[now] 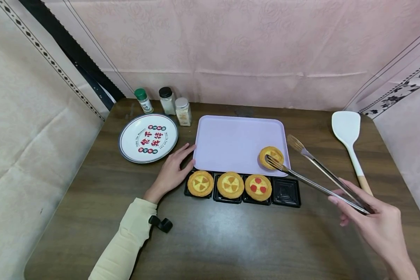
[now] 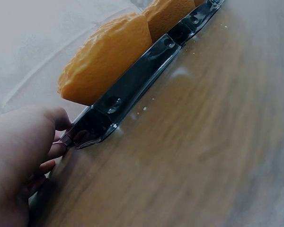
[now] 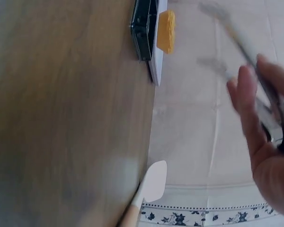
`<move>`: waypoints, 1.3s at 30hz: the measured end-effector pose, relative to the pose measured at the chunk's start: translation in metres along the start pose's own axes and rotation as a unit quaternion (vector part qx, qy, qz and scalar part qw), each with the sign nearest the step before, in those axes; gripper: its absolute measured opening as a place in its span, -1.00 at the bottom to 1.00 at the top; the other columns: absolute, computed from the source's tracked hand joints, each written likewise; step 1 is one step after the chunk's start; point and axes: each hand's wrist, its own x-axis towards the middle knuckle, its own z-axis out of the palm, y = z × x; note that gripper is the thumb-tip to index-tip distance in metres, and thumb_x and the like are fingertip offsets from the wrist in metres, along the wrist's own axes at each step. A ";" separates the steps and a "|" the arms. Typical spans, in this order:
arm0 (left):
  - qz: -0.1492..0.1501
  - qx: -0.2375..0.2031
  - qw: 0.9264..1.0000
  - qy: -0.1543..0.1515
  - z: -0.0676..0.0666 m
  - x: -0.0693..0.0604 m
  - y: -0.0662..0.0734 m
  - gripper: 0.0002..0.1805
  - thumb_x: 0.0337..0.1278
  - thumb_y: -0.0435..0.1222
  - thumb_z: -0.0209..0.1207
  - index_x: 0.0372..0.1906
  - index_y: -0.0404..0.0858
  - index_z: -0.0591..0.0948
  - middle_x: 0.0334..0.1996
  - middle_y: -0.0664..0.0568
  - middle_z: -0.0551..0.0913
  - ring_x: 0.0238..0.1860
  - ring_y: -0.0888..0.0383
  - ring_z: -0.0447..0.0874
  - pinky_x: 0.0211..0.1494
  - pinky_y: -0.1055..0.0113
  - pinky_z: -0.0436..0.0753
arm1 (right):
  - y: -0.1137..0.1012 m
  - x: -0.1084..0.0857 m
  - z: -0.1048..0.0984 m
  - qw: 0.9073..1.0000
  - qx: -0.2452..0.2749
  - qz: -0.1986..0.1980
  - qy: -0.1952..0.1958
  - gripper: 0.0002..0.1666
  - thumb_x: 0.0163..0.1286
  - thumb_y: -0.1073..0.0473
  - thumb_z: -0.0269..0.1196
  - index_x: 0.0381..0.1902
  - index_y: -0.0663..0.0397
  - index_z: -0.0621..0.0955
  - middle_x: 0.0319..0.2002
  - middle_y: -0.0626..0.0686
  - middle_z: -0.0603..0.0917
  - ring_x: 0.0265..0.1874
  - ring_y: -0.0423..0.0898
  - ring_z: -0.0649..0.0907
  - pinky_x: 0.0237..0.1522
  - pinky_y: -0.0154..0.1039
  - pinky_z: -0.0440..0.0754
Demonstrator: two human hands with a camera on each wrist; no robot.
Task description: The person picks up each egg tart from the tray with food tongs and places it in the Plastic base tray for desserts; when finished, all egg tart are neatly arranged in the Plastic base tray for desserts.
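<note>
My right hand (image 1: 374,221) grips metal tongs (image 1: 322,190) whose arms are spread apart. One tong tip passes over a round yellow tart (image 1: 270,151) at the right end of a lilac tray (image 1: 231,144); the other is beyond the tray's right edge. Whether the nearer tip touches the tart, I cannot tell. My left hand (image 1: 173,171) rests at the lilac tray's left edge, fingers extended, thumb by the corner of the black plastic tray (image 1: 286,192). Two tarts with yellow pieces (image 1: 200,183) and one with red pieces (image 1: 258,189) sit in its compartments; the rightmost is bare.
A white plate (image 1: 129,136) with red lettering lies left of the lilac tray. Behind it stand a green-capped shaker (image 1: 144,102), a black-capped jar (image 1: 167,102) and a white-capped jar (image 1: 183,113). At the right lies a white spatula (image 1: 347,128).
</note>
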 end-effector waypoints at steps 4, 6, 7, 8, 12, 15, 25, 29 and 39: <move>-0.001 0.003 1.000 0.000 0.000 0.000 -0.001 -0.46 0.42 -0.12 0.08 0.43 -0.12 0.39 0.39 -0.10 0.36 0.44 -0.02 0.19 0.37 -0.13 0.16 | 0.002 0.006 0.011 0.999 -0.028 0.010 0.015 -0.40 0.14 0.35 0.46 0.18 -0.03 0.64 -0.25 -0.05 0.75 -0.72 -0.17 0.63 -0.59 -0.43 0.55; 0.001 0.003 1.000 0.000 0.000 0.000 0.000 -0.46 0.42 -0.13 0.09 0.43 -0.12 0.39 0.39 -0.11 0.36 0.43 -0.03 0.19 0.37 -0.13 0.17 | 0.002 0.007 0.015 0.999 -0.038 0.012 0.011 -0.40 0.14 0.30 0.48 0.17 -0.10 0.65 -0.27 -0.10 0.75 -0.72 -0.19 0.63 -0.62 -0.43 0.52; 0.003 0.002 1.000 0.001 0.000 0.000 0.000 -0.46 0.42 -0.14 0.09 0.43 -0.13 0.39 0.38 -0.11 0.36 0.43 -0.03 0.19 0.37 -0.13 0.17 | 0.002 0.008 0.017 0.999 -0.042 0.014 0.010 -0.40 0.14 0.27 0.48 0.17 -0.13 0.65 -0.29 -0.12 0.75 -0.73 -0.20 0.63 -0.64 -0.42 0.50; 0.005 0.000 1.000 0.003 0.000 0.000 0.000 -0.46 0.41 -0.15 0.10 0.43 -0.13 0.39 0.38 -0.12 0.37 0.43 -0.04 0.20 0.37 -0.13 0.17 | 0.001 0.008 0.019 0.999 -0.044 0.015 0.008 -0.41 0.14 0.25 0.49 0.16 -0.15 0.65 -0.30 -0.12 0.74 -0.73 -0.20 0.63 -0.65 -0.42 0.49; 0.009 -0.002 1.000 0.005 0.000 0.001 0.000 -0.46 0.40 -0.17 0.11 0.42 -0.14 0.40 0.37 -0.12 0.38 0.43 -0.05 0.21 0.36 -0.15 0.17 | 0.002 0.010 0.023 0.998 -0.054 0.012 0.005 -0.42 0.14 0.19 0.49 0.15 -0.18 0.66 -0.33 -0.14 0.74 -0.73 -0.21 0.64 -0.66 -0.43 0.48; 0.010 -0.001 1.000 0.004 0.000 0.001 -0.001 -0.46 0.41 -0.16 0.11 0.43 -0.14 0.39 0.37 -0.12 0.38 0.43 -0.05 0.20 0.36 -0.15 0.17 | 0.002 0.011 0.025 0.999 -0.043 0.003 0.001 -0.42 0.14 0.23 0.49 0.16 -0.13 0.65 -0.33 -0.10 0.74 -0.74 -0.19 0.64 -0.65 -0.43 0.51; 0.006 0.001 1.000 0.004 0.001 0.000 -0.002 -0.45 0.41 -0.14 0.10 0.43 -0.13 0.39 0.37 -0.11 0.38 0.43 -0.04 0.19 0.37 -0.15 0.15 | 0.005 0.012 0.026 0.999 -0.041 0.001 0.003 -0.45 0.16 0.24 0.48 0.14 -0.08 0.66 -0.36 -0.11 0.73 -0.75 -0.16 0.64 -0.66 -0.40 0.54; 0.007 0.001 1.000 0.005 0.001 0.000 0.000 -0.45 0.41 -0.14 0.10 0.43 -0.13 0.39 0.38 -0.11 0.38 0.43 -0.04 0.19 0.37 -0.14 0.16 | 0.006 0.012 0.026 0.999 -0.040 0.007 -0.001 -0.46 0.17 0.23 0.47 0.14 -0.08 0.66 -0.36 -0.09 0.73 -0.75 -0.16 0.64 -0.66 -0.38 0.55; 0.004 -0.001 1.000 0.003 0.001 0.000 -0.001 -0.45 0.41 -0.13 0.10 0.43 -0.11 0.39 0.38 -0.11 0.36 0.44 -0.03 0.19 0.37 -0.14 0.16 | 0.008 0.012 0.028 0.999 -0.041 -0.003 0.000 -0.47 0.16 0.25 0.47 0.13 -0.06 0.67 -0.39 -0.05 0.74 -0.77 -0.18 0.63 -0.66 -0.41 0.54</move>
